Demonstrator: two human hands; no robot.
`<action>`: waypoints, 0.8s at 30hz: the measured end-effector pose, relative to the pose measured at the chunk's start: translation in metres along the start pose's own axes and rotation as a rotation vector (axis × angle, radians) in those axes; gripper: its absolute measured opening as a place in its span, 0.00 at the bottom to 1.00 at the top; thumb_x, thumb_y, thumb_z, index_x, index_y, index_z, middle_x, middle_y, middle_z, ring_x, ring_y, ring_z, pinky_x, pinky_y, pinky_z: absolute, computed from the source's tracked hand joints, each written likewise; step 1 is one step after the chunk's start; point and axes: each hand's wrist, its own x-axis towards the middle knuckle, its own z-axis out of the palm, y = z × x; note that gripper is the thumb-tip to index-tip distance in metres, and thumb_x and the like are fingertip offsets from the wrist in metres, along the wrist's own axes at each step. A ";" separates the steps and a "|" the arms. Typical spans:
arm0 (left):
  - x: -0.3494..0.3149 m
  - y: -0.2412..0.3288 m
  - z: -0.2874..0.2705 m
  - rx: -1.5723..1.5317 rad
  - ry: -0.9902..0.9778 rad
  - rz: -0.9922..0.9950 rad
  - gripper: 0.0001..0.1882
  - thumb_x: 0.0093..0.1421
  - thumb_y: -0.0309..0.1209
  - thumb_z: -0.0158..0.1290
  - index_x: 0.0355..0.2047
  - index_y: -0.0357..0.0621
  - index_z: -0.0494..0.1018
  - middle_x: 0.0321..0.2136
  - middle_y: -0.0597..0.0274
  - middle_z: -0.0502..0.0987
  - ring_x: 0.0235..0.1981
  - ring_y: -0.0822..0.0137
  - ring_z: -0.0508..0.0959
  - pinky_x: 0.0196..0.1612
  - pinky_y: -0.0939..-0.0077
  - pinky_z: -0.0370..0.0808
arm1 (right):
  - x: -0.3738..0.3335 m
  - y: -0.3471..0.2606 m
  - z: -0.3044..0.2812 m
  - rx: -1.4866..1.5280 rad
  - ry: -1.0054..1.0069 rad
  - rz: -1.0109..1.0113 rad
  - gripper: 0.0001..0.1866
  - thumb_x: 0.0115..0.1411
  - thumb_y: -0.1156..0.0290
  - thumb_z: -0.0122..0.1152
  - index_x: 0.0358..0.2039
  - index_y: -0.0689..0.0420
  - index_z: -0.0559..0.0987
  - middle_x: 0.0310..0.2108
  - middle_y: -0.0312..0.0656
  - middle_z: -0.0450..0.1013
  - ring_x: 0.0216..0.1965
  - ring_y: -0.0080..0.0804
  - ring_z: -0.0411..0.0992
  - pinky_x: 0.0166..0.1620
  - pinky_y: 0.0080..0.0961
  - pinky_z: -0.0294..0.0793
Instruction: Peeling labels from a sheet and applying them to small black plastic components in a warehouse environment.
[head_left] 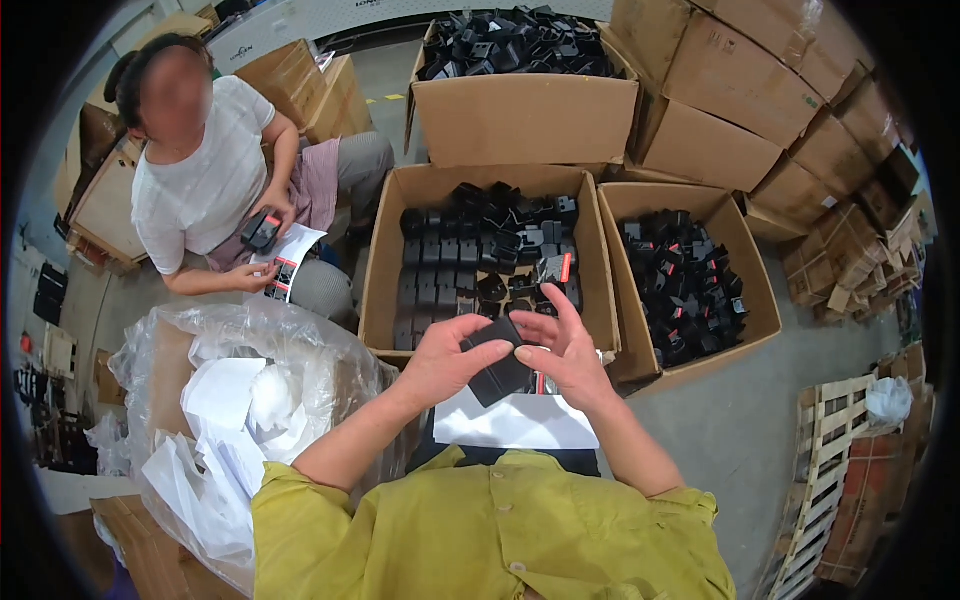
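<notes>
A black plastic part, box-like with a ridge across it, is held up in front of me over my lap. My left hand is closed on its left side, thumb across the face. My right hand presses it with the thumb, while its index finger points up. By that fingertip is a small red-edged label; whether it sticks to the finger I cannot tell. Below the part, a white sheet lies on my lap, with another bit of red-and-white label showing near the right hand.
Ahead stands an open carton with rows of black parts. A second carton at right holds parts with red labels; a third is heaped behind. At left are a plastic-lined carton of paper and a seated person holding a similar part.
</notes>
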 end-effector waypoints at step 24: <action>-0.015 -0.033 0.005 -0.336 0.127 0.128 0.13 0.61 0.29 0.40 0.43 0.35 0.64 0.36 0.63 0.71 0.37 0.78 0.69 0.42 0.83 0.66 | -0.008 -0.016 0.028 -0.113 -0.027 0.046 0.05 0.52 0.76 0.57 0.25 0.63 0.71 0.18 0.34 0.69 0.19 0.14 0.66 0.22 0.11 0.67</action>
